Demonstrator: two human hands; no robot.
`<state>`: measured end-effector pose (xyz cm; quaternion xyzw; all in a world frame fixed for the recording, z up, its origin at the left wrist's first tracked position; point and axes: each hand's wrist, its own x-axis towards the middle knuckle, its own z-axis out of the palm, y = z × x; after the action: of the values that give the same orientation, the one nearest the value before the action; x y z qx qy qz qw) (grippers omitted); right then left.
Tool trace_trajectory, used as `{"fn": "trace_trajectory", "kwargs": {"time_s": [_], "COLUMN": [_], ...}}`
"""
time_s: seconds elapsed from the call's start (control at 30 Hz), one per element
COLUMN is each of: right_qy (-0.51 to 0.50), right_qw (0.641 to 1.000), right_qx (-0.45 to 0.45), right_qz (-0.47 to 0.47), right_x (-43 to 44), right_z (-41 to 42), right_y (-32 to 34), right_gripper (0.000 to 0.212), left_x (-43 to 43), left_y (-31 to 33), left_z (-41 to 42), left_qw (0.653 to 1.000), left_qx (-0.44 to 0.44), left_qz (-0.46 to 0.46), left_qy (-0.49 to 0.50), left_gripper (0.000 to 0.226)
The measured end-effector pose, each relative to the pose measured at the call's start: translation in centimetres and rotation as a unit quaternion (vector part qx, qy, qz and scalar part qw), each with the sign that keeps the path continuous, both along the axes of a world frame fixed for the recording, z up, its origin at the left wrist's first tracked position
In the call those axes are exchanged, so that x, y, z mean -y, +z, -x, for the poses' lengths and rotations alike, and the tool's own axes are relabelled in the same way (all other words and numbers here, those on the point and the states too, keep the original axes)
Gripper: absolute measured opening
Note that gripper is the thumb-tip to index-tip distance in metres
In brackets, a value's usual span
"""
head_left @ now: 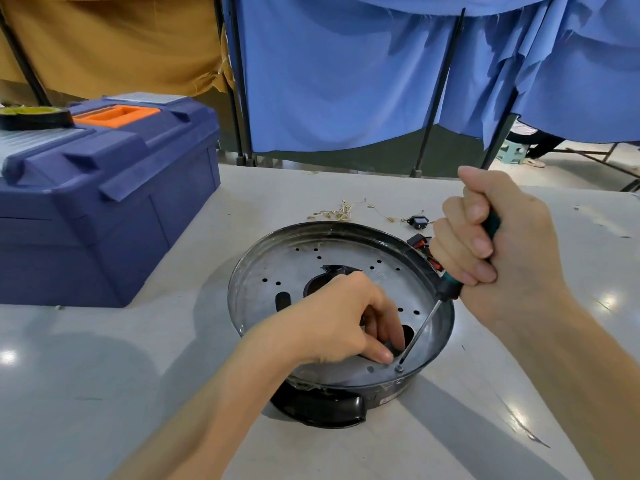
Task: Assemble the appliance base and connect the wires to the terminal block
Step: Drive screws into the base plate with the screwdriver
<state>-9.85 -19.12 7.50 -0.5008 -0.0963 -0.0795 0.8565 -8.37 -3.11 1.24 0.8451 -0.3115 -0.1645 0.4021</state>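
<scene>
From my remote seat I see the appliance base [239, 292] lying on the white table [104, 375], its perforated metal plate [294, 271] facing up and its black handle [322, 408] on the side nearest to the camera. The right hand [491, 244] is closed in a fist around the green-black screwdriver [448, 289], above the right rim of the base. The shaft slants down, with its tip on a screw [399, 368] at the near edge of the plate. The left hand [332, 317] lies on the plate just beside this screw, fingers curled down at an oval opening (whether they grip the edge, I cannot tell). Behind the base lie thin wires [337, 213] with gold terminals and a small black switch [419, 221]. Left of the base stands a blue toolbox [104, 209].
</scene>
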Motion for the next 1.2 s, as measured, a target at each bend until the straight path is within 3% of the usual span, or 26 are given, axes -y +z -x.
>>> {"fn": "trace_trajectory", "kwargs": {"time_s": [0.93,1.1,1.2], "right_qy": [0.023,0.136,0.109], "right_qw": [0.998,0.974,0.934], "right_qx": [0.034,0.091,0.166], "right_qz": [0.043,0.158,0.295], "right_x": [-0.6,-0.1,0.7], "right_z": [0.7,0.9,1.1], "right_y": [-0.2,-0.1,-0.1], "right_gripper": [0.051,0.036,0.036], "left_x": [0.0,0.0,0.0], "left_y": [-0.1,-0.5,-0.6], "left_z": [0.3,0.4,0.4], "left_qw": [0.999,1.000,1.000], "left_qx": [0.031,-0.001,-0.004], "left_qz": [-0.004,0.018,0.017], "left_qy": [0.010,0.013,0.022], "left_gripper": [0.035,0.032,0.035]}}
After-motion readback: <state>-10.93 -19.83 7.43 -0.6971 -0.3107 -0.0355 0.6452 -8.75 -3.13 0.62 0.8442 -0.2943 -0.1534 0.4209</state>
